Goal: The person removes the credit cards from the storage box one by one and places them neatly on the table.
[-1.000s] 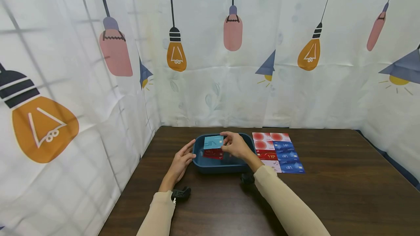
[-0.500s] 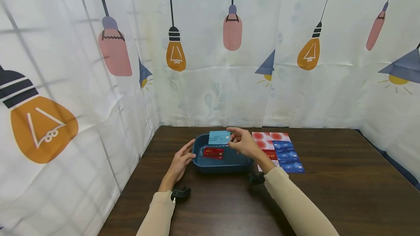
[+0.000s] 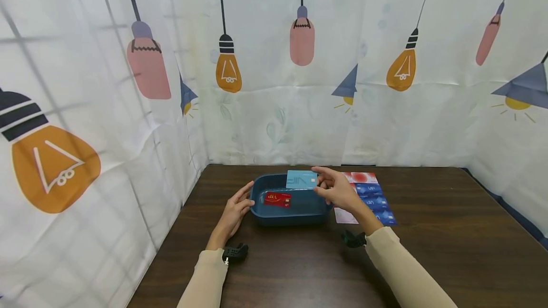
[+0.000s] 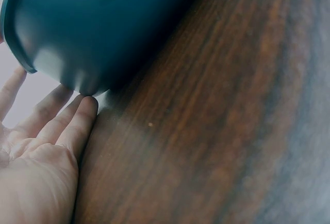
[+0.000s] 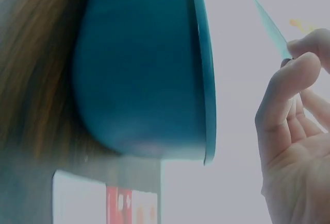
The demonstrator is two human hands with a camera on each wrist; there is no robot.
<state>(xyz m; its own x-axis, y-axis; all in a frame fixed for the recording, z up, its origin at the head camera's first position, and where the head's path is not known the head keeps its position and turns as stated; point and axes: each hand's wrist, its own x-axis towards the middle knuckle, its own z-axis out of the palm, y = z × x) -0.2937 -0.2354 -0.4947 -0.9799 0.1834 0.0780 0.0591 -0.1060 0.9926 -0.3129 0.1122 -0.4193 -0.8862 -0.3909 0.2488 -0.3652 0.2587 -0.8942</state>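
In the head view a light-blue card (image 3: pixel 301 179) is held up over the back right part of a dark teal plastic tub (image 3: pixel 291 220). My right hand (image 3: pixel 340 191) pinches its right edge between thumb and fingertips; the right wrist view shows the card (image 5: pixel 272 27) nearly edge-on, above the tub's rim. A red VIP card (image 3: pixel 277 199) lies on the tub's floor, left of the middle. At the tub's left end is my left hand (image 3: pixel 233 213), its fairly straight fingers (image 4: pixel 80 116) touching the outer wall.
Cards in white-red and blue (image 3: pixel 371 198) lie in rows on the dark wooden table (image 3: pixel 449 232), right of the tub and partly behind my right hand. A patterned curtain (image 3: pixel 265 122) hangs along the back and sides.
My right hand has carried the light-blue card to the right and slightly up, uncovering the red card in the tub. My left hand has stayed at the tub's left end.
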